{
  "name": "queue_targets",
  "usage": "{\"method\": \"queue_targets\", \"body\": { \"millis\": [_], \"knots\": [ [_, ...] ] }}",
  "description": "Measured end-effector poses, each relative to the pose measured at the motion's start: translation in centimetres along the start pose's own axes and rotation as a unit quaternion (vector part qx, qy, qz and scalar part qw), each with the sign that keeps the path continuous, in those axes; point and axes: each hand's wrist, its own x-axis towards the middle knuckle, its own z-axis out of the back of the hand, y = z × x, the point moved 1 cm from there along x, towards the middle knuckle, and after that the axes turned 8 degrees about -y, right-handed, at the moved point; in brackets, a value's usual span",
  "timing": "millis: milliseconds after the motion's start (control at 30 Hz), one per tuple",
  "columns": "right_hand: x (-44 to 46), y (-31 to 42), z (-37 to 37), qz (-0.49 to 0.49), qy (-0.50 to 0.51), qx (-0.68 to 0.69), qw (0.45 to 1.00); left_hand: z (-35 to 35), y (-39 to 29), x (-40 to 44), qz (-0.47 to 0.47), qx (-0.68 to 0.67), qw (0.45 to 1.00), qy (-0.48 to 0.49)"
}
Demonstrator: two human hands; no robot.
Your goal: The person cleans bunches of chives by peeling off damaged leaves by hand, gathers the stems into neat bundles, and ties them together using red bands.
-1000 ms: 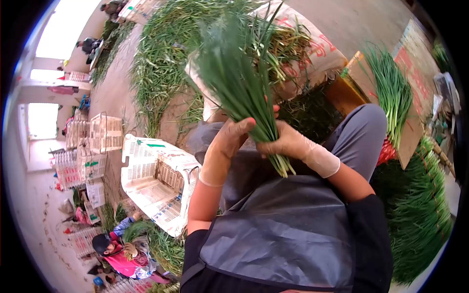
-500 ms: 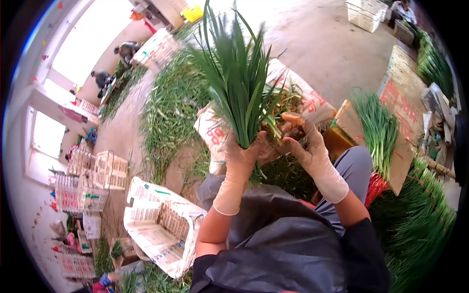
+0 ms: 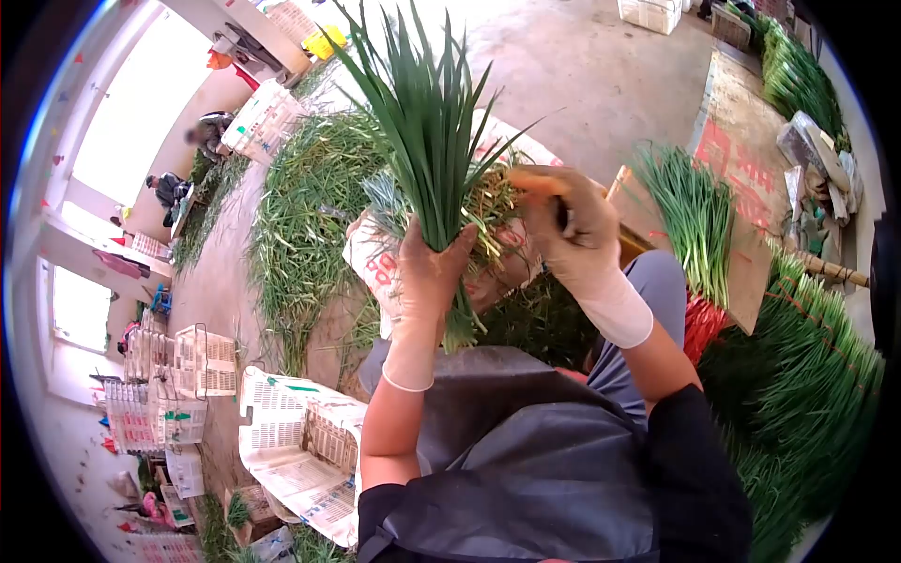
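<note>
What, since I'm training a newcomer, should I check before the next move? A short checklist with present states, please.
1. Left hand closed around the green bunch: ok.
2. Right hand free of any item: cannot tell, its fingers are blurred.
3. Bunch even at the leafy top: not ok, the leaves fan out at different heights.
4. Bunch clear of the white sack: cannot tell from this one view.
5. Laid-out bundle resting on the board: ok.

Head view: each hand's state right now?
Left hand: closed around the bunch of green stalks.
Right hand: off the bunch, partly curled; cannot tell whether it holds anything.
</note>
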Motion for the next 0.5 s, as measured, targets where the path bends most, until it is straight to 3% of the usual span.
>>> {"method": "queue_targets", "body": {
  "millis": [67, 200, 267, 333, 400, 433, 500],
  "knots": [
    [0.7, 1.0, -1.3, 0.046, 0.086, -0.036, 0.995, -0.4, -1.5, -0.4, 0.159, -0.071, 0.982, 0.069],
    [1.7, 1.3, -1.5, -0.016, 0.135, -0.125, 0.983, -1.5, -1.3, -1.0, 0.194, -0.089, 0.973, 0.088],
    [1.8, 0.5, -1.6, -0.014, 0.158, -0.152, 0.976, -1.9, -0.9, -1.0, 0.128, -0.172, 0.972, 0.093],
    [2.0, -0.9, -1.5, -0.023, 0.185, -0.180, 0.966, -2.1, -1.2, -0.7, 0.132, -0.141, 0.976, 0.098],
    [1.3, -2.8, -1.5, -0.110, 0.171, -0.026, 0.979, -2.1, -1.5, 0.0, 0.145, -0.010, 0.982, 0.122],
    [1.8, -1.4, -1.2, -0.193, 0.155, 0.101, 0.964, -2.0, -1.9, 0.3, 0.174, -0.030, 0.978, 0.109],
    [2.5, 0.7, 1.0, -0.272, 0.095, 0.218, 0.932, -1.6, -1.7, 1.3, 0.221, -0.092, 0.968, 0.073]
  ]
}}
